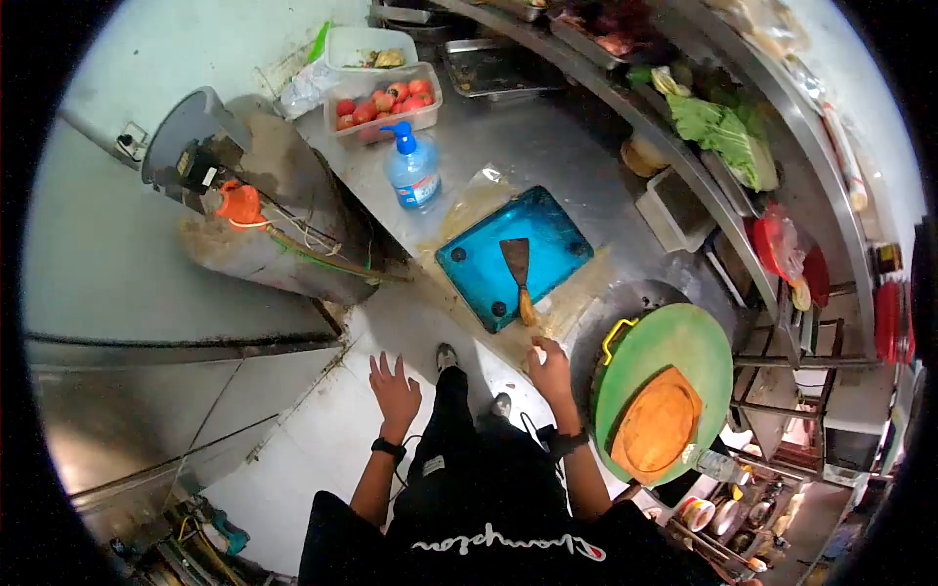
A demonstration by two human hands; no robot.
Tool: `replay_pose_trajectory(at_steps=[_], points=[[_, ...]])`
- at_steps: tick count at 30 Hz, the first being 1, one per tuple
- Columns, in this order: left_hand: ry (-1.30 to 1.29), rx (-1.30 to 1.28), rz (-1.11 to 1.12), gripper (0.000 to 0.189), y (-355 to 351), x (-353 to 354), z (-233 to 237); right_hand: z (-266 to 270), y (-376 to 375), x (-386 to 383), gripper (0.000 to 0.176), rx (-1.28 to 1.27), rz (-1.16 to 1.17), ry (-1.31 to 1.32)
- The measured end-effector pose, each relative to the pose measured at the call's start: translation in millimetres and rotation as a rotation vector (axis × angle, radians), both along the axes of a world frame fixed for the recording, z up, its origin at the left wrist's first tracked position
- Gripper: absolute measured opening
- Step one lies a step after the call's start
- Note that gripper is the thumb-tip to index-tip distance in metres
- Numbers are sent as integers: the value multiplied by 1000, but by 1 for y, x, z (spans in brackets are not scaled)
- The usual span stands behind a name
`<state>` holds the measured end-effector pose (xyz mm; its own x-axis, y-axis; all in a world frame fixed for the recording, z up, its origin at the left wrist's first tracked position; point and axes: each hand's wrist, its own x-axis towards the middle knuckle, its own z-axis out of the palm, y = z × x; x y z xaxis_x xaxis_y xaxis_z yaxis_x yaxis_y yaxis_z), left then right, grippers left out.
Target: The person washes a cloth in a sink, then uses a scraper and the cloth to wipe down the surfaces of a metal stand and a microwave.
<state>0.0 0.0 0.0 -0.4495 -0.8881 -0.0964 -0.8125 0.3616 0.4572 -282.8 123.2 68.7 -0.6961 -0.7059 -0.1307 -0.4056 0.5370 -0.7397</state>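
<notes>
My left hand hangs over the pale floor with its fingers spread, holding nothing. My right hand is at the near edge of the counter, fingers loosely bent and apart, with nothing visible in them. Just beyond its fingertips, a scraper with a dark metal blade and a worn wooden handle lies on a blue board. The handle end points toward my right hand and sticks out past the board's edge. Dark round feet show at the board's corners.
A blue pump bottle stands behind the board, near a tub of tomatoes. To the right, a wooden tray rests on a round green board. Shelves with leafy greens overhang the counter. A grey cylinder stands left.
</notes>
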Motion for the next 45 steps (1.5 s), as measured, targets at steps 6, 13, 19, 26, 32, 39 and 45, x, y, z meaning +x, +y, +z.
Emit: replay_pose_trajectory(at_steps=[6, 13, 19, 26, 32, 39, 45], points=[[-259, -27, 151, 59, 61, -18, 81, 66, 50, 15, 32, -41, 136, 467], [-293, -103, 259, 59, 134, 31, 80, 47, 104, 29, 33, -187, 178, 320], [-311, 16, 428, 59, 175, 69, 75, 53, 157, 37, 34, -70, 270, 212], [-197, 23, 483, 60, 175, 86, 51, 58, 189, 45, 33, 53, 301, 152], [-79, -53, 547, 59, 196, 112, 47, 36, 191, 69, 37, -7, 375, 262], [-139, 102, 528, 60, 248, 135, 5, 67, 211, 97, 35, -64, 414, 390], [-123, 172, 453, 62, 256, 141, -6, 75, 241, 115, 39, 75, 360, 455]])
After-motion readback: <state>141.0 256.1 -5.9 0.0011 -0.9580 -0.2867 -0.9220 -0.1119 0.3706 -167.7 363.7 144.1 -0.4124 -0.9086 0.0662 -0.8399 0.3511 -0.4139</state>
